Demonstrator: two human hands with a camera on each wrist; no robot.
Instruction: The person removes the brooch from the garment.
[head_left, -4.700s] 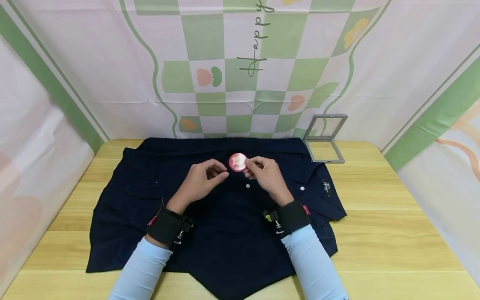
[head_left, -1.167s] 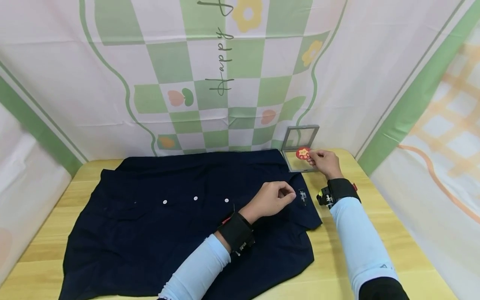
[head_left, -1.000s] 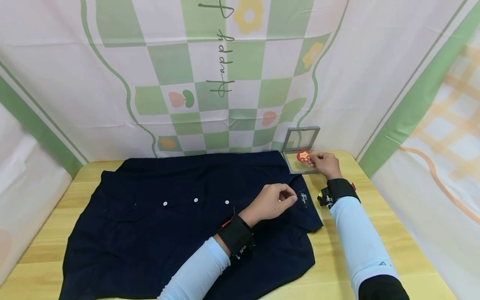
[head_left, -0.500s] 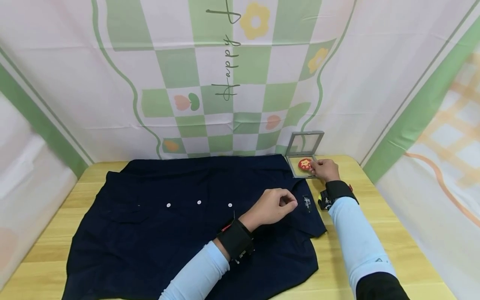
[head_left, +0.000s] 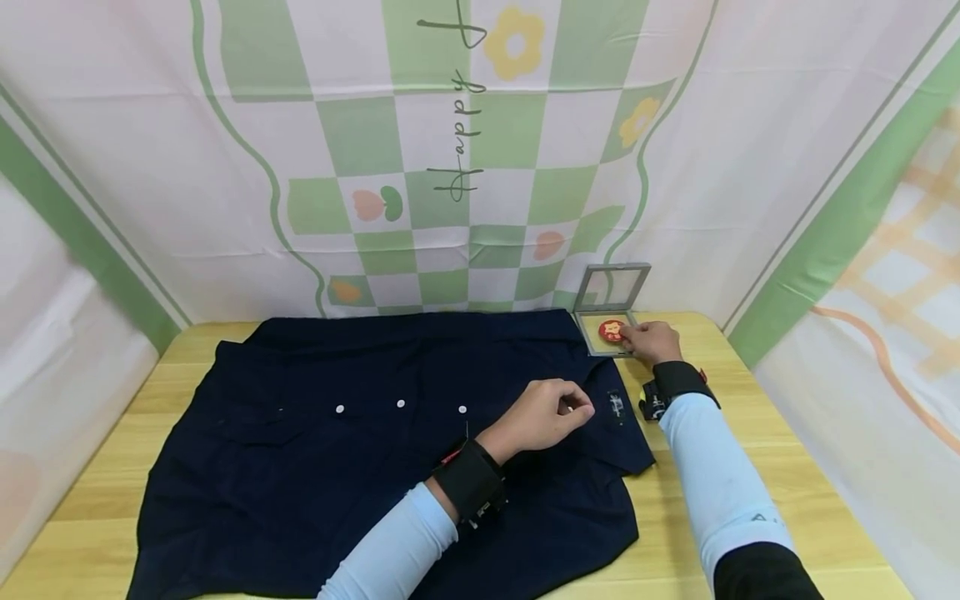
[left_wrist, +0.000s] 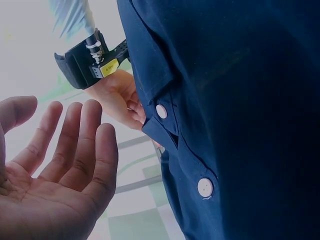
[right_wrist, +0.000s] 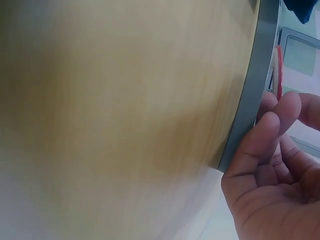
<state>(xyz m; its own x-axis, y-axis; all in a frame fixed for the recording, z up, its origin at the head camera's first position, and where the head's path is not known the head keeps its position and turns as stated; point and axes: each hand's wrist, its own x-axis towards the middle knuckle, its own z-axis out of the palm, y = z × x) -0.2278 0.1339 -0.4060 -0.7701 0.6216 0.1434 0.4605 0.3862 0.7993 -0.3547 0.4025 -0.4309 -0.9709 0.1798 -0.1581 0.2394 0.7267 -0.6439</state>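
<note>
Over the base of a grey hinged display case (head_left: 587, 333), my right hand (head_left: 651, 340) pinches the right edge of a round red badge (head_left: 611, 331) with a yellow flower on it. In the right wrist view the badge (right_wrist: 279, 72) shows edge-on, with my thumb and fingertips at its lower end beside the case's grey rim (right_wrist: 247, 100). The clear-windowed lid (head_left: 617, 285) stands raised. My left hand (head_left: 538, 417) is over the dark navy shirt (head_left: 360, 467), fingers loosely bent; the left wrist view shows its fingers (left_wrist: 80, 145) holding nothing.
The shirt lies spread over much of the wooden table (head_left: 720, 500), its white buttons (head_left: 401, 403) facing up and a label patch (head_left: 616, 406) near the case. A patterned cloth (head_left: 360, 133) hangs directly behind the table edge.
My right hand has carried the badge from above the shirt over to the case and lowered it onto the base area. The left hand moved right, then stayed over the shirt.
</note>
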